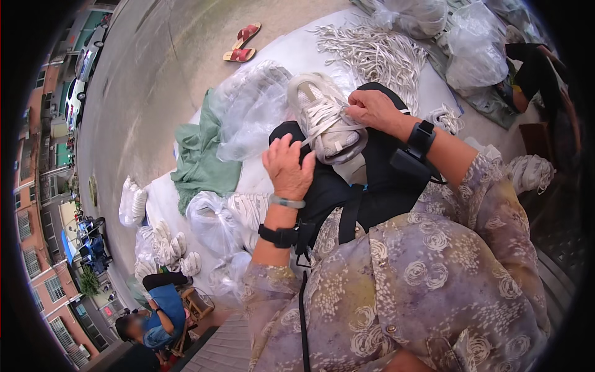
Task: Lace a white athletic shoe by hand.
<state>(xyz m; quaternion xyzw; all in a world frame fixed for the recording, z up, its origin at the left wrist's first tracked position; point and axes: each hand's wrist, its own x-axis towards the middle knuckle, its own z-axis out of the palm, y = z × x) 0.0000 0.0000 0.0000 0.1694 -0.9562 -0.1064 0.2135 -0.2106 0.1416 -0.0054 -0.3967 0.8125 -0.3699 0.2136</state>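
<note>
A white-and-grey sneaker (322,111) rests across my lap, on black cloth over my knees, with white shoelaces (321,127) laced over its tongue. My right hand (375,111) is at the shoe's right side, its thumb and fingers pinched on a lace. To the left of the shoe is my left hand (288,167), fingers bent but apart, close to the laces. I see nothing held in it. Both wrists carry black straps, and a small black device (412,162) hangs at the right one.
Loose white laces (378,59) are heaped on a white ground sheet (297,46). Clear plastic bags (238,118), a green cloth (207,155) and bundled white shoes (248,211) lie to the left. Red sandals (242,44) stand beyond. Other people sit at lower left (164,313) and far right.
</note>
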